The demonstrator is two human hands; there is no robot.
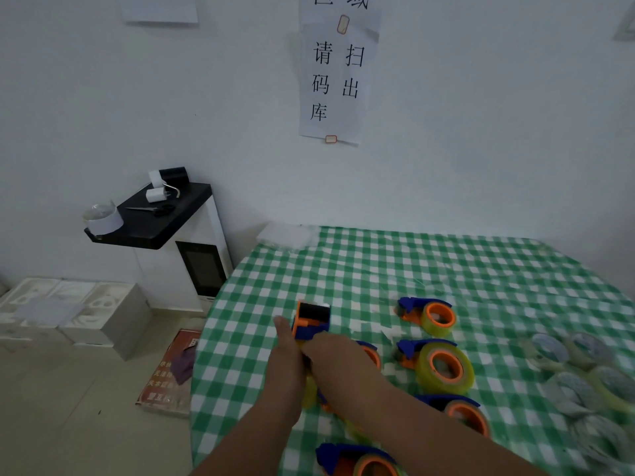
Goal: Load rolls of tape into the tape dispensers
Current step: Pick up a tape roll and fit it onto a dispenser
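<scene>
Both hands, left (287, 359) and right (335, 355), clamp a blue-and-orange plastic tape dispenser (311, 321); right of it, loaded dispensers (434, 364), then loose clear tape rolls (570, 383) waiting

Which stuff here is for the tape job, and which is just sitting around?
For the job: held dispenser, both hands on it; loaded dispensers, like this one; spare tape rolls.

Just lying about: scissors, wall notice, white foam trays.

dim, bluish, even light | faint shadows | no glare | soft blur throughout | wide-angle bending at edges
</scene>
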